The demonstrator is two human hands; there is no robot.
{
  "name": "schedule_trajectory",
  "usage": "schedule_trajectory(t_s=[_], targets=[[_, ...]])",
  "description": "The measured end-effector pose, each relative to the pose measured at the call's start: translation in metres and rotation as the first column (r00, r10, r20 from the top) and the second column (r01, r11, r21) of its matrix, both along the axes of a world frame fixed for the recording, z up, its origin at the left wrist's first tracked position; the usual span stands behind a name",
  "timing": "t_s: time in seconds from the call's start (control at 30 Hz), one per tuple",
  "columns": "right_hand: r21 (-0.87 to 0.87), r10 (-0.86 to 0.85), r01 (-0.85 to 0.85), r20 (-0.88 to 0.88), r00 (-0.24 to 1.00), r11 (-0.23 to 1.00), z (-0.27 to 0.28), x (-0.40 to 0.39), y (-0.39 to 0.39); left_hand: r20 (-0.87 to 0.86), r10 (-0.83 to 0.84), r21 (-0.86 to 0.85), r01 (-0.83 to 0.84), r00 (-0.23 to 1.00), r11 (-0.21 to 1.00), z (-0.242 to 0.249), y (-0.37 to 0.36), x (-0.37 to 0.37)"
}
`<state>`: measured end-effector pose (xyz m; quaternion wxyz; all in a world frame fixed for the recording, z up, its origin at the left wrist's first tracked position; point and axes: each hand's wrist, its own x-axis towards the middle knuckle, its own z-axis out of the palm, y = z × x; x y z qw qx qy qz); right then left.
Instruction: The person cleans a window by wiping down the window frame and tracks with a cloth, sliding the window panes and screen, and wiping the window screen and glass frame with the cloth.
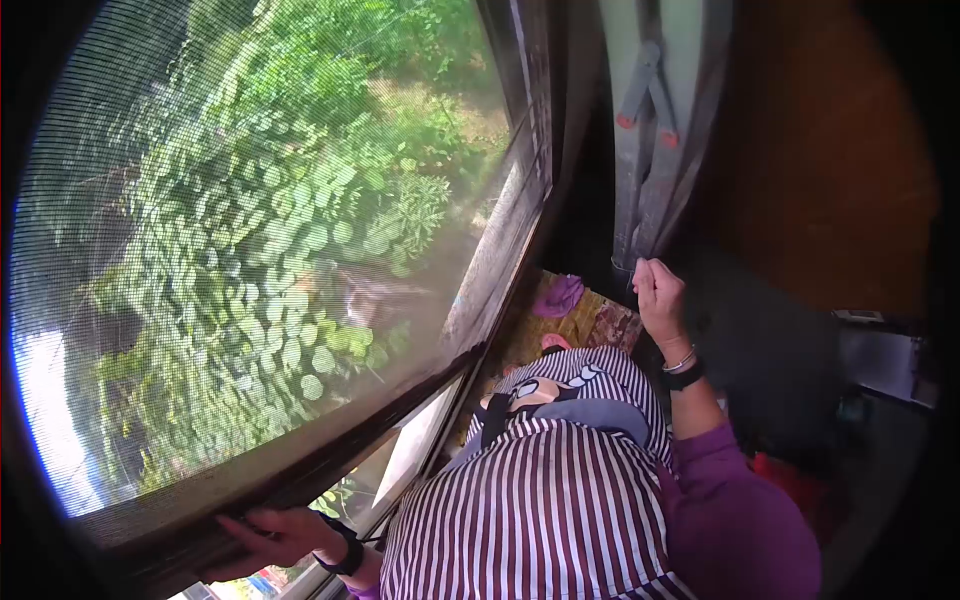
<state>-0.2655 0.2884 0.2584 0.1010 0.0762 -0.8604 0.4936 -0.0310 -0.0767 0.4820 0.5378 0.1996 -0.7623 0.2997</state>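
My left hand (275, 540) is at the lower rail of a dark-framed window screen (260, 445), its fingers laid along the rail and appearing to grip it. My right hand (660, 295) is raised and closed, fingertips pinched at the narrow lower end of a gathered grey curtain (640, 190) with red-tipped marks. A thin line shows around the curtain's end beside my fingers; what it is cannot be made out. I wear a striped apron (530, 510) with a cartoon face over a purple top.
Green plants (280, 250) show outside through the mesh. A purple cloth (558, 296) lies on a patterned surface (515, 335) beyond the apron. The window's side frame (500, 220) slants up between my hands. A brown panel (830, 170) and a pale boxy object (880, 360) are at the right.
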Motion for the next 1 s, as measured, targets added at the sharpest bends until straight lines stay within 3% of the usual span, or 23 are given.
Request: schedule_trajectory(t_s=[0.07, 0.13, 0.17, 0.2, 0.23, 0.27, 0.3, 0.33, 0.37, 0.4, 0.43, 0.47, 0.53, 0.6, 0.67, 0.73, 0.8, 0.83, 0.87, 0.93, 1.0], targets=[[0.083, 0.063, -0.072, 0.100, 0.993, 0.994, -0.020, 0.009, -0.008, 0.016, 0.013, -0.008, -0.013, 1.000, 1.000, 0.000, -0.005, -0.001], [0.033, 0.142, -0.160, 0.315, 0.939, 0.987, -0.025, 0.017, -0.018, -0.001, 0.016, -0.051, -0.016, 1.000, 0.999, 0.004, -0.007, -0.008], [0.027, 0.149, -0.167, 0.320, 0.936, 0.986, -0.033, 0.020, -0.021, -0.021, 0.021, -0.095, -0.023, 1.000, 0.995, 0.006, -0.008, -0.010], [0.174, 0.216, -0.308, 0.410, 0.886, 0.935, -0.045, 0.024, -0.021, -0.014, 0.026, -0.099, -0.027, 1.000, 0.995, 0.003, -0.005, -0.009], [0.301, 0.255, -0.445, 0.504, 0.825, 0.843, -0.054, 0.028, -0.018, -0.086, -0.172, -0.059, 0.167, 0.981, 0.984, -0.006, 0.004, -0.009], [0.296, 0.253, -0.443, 0.508, 0.823, 0.846, -0.062, 0.028, -0.015, -0.166, -0.363, -0.033, 0.362, 0.917, 0.931, -0.017, 0.016, -0.013], [0.374, 0.272, -0.563, 0.598, 0.754, 0.738, -0.069, 0.028, -0.011, -0.245, -0.533, -0.021, 0.545, 0.810, 0.838, -0.027, 0.030, -0.016], [0.422, 0.273, -0.677, 0.688, 0.673, 0.603, -0.077, 0.029, -0.008, -0.321, -0.671, -0.018, 0.704, 0.669, 0.710, -0.033, 0.041, -0.019], [0.437, 0.303, -0.690, 0.671, 0.677, 0.577, -0.088, 0.029, -0.005, -0.193, -0.831, 0.544, 0.761, 0.523, 0.353, -0.033, 0.052, -0.012], [0.427, 0.299, -0.692, 0.679, 0.670, 0.582, -0.093, 0.023, -0.008, -0.208, -0.932, 0.913, 0.401, 0.296, -0.077, -0.032, 0.059, -0.007], [0.411, 0.335, -0.717, 0.680, 0.652, 0.562, -0.089, 0.014, -0.018, -0.345, -0.858, 0.937, 0.094, 0.380, -0.335, -0.031, 0.057, -0.027], [0.394, 0.370, -0.738, 0.677, 0.636, 0.548, -0.094, 0.006, -0.025, -0.417, -0.761, 0.799, -0.199, 0.498, -0.568, -0.040, 0.053, -0.050], [0.439, 0.379, -0.666, 0.578, 0.723, 0.603, -0.092, -0.004, -0.052, -0.405, -0.825, 0.609, -0.557, 0.393, -0.564, -0.092, 0.020, -0.064], [0.409, 0.375, -0.635, 0.554, 0.743, 0.655, -0.098, -0.004, -0.071, -0.438, -0.811, 0.513, -0.633, 0.388, -0.580, -0.146, 0.017, -0.061], [0.364, 0.346, -0.584, 0.541, 0.767, 0.725, -0.107, 0.002, -0.085, -0.280, -0.872, 0.563, -0.667, 0.400, -0.487, -0.205, 0.027, -0.049], [0.317, 0.318, -0.535, 0.535, 0.783, 0.783, -0.124, 0.016, -0.096, 0.023, -0.916, 0.684, -0.674, 0.402, -0.279, -0.278, 0.027, -0.018], [0.131, 0.294, -0.426, 0.545, 0.785, 0.895, -0.158, 0.039, -0.104, 0.085, -0.897, 0.720, -0.649, 0.434, -0.246, -0.337, 0.019, 0.003], [0.203, 0.311, -0.467, 0.517, 0.798, 0.861, -0.165, 0.051, -0.104, 0.133, -0.867, 0.763, -0.608, 0.481, -0.220, -0.348, 0.021, 0.004], [0.104, 0.333, -0.450, 0.531, 0.779, 0.887, -0.172, 0.066, -0.099, 0.141, -0.871, 0.757, -0.619, 0.470, -0.211, -0.356, 0.020, 0.007], [0.043, 0.316, -0.437, 0.627, 0.712, 0.898, -0.198, 0.098, -0.085, 0.417, -0.843, 0.552, -0.832, 0.340, -0.062, -0.356, 0.021, 0.004], [0.077, 0.252, -0.457, 0.748, 0.614, 0.886, -0.233, 0.127, -0.061, 0.410, -0.863, 0.553, -0.833, 0.294, -0.021, -0.381, 0.015, 0.025]])
